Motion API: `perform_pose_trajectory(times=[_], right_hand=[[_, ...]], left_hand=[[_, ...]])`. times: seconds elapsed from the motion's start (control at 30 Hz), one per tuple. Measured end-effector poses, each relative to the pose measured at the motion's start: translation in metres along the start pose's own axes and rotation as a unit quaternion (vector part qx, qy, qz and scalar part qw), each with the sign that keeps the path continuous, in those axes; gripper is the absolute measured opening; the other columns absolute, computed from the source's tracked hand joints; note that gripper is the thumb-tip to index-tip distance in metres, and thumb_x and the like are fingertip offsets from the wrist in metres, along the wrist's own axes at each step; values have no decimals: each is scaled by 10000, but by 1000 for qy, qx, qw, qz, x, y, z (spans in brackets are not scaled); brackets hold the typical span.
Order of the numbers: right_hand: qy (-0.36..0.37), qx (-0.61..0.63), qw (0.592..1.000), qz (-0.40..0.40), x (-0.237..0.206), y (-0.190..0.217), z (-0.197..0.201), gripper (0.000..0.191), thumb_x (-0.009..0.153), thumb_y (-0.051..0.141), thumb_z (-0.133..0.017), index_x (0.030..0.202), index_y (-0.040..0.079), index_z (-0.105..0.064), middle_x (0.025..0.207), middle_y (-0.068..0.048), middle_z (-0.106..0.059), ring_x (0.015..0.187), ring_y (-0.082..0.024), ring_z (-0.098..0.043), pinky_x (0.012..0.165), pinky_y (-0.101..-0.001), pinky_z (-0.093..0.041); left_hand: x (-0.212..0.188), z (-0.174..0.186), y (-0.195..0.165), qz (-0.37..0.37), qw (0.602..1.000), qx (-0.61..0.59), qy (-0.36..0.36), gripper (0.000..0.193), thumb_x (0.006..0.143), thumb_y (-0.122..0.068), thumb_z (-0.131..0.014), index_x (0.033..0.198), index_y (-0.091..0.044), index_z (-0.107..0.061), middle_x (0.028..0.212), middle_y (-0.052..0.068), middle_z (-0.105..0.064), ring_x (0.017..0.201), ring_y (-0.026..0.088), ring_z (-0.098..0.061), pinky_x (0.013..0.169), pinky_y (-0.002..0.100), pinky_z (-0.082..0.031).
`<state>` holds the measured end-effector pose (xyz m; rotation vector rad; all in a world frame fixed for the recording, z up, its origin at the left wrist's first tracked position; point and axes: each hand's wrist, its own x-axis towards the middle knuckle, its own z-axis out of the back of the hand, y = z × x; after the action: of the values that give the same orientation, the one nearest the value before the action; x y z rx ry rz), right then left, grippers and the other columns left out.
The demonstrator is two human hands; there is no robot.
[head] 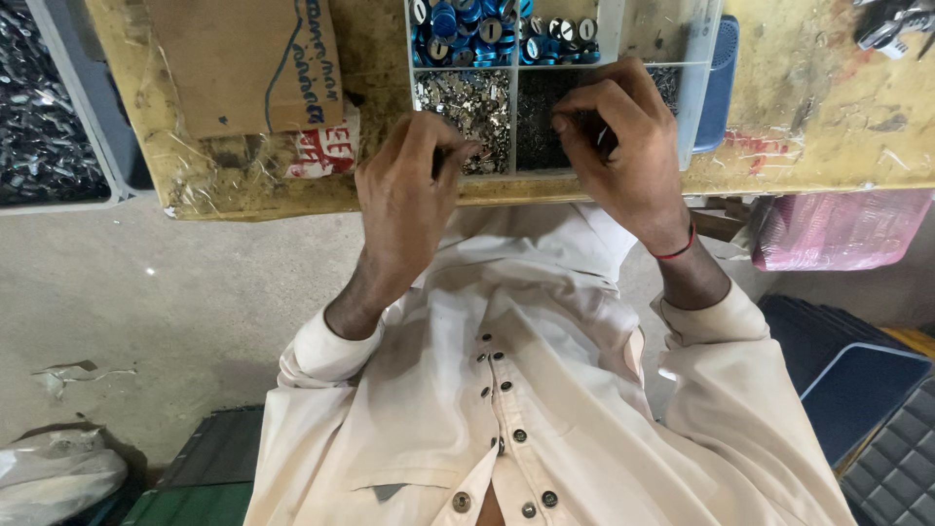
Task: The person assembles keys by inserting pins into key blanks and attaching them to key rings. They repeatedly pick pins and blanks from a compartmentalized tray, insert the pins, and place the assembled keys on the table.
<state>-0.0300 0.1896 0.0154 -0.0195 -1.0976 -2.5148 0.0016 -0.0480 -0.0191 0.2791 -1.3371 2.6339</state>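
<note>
A clear plastic compartment box (pixel 606 29) lies on the worn wooden bench (pixel 808 117). Its far cells hold blue round caps (pixel 466 27). A near cell holds small silver metal parts (pixel 469 102), and the cell beside it holds tiny dark parts (pixel 538 122). My left hand (pixel 409 190) hovers at the box's near edge by the silver cell, thumb and forefinger pinched on a small dark piece. My right hand (pixel 628 146) curls over the dark cell with its fingertips bent down into it; whatever they hold is hidden. A red band circles my right wrist.
A cardboard piece (pixel 243 63) lies on the bench at the left. A grey bin of dark metal parts (pixel 44 107) stands further left. A blue object (pixel 721 83) sits by the box's right side, tools (pixel 891 24) at the far right, a pink bag (pixel 838 229) below.
</note>
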Motion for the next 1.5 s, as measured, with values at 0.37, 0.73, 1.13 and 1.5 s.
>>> perform_pose_trajectory(times=[0.37, 0.73, 1.13, 1.5], right_hand=[[4, 72, 997, -9, -1, -9, 5, 151, 1021, -126, -710, 1076, 5, -659, 1083, -87, -612, 888, -146, -609, 732, -274, -486], [38, 335, 938, -84, -6, -7, 9, 38, 1100, -47, -626, 1127, -66, -608, 1199, -85, -527, 741, -24, -572, 559, -166, -472], [71, 420, 895, -130, -13, -6, 11, 138, 1146, 104, -606, 1146, -34, -600, 1147, -59, -533, 794, -49, -589, 619, -180, -487], [49, 295, 951, -79, -10, 0, 8, 57, 1095, 7, -580, 1108, -49, -582, 1135, -66, -539, 950, -84, -552, 787, -235, -485]], left_hand=[[-5, 7, -15, 16, 986, -165, -15, 122, 954, -26, -795, 1050, -49, -724, 1033, 76, -745, 891, 147, -756, 733, 276, -647], [3, -37, -18, 48, 898, -437, -7, 170, 1018, 17, -715, 1169, -56, -736, 1075, 104, -750, 922, 138, -774, 709, 228, -676], [9, -46, -26, 66, 899, -432, 39, 191, 1003, -9, -742, 1189, -51, -732, 1105, 97, -762, 936, 144, -790, 726, 249, -702], [9, -49, -22, 42, 917, -394, 41, 141, 1019, -8, -721, 1157, -35, -729, 1090, 107, -761, 920, 158, -800, 746, 256, -707]])
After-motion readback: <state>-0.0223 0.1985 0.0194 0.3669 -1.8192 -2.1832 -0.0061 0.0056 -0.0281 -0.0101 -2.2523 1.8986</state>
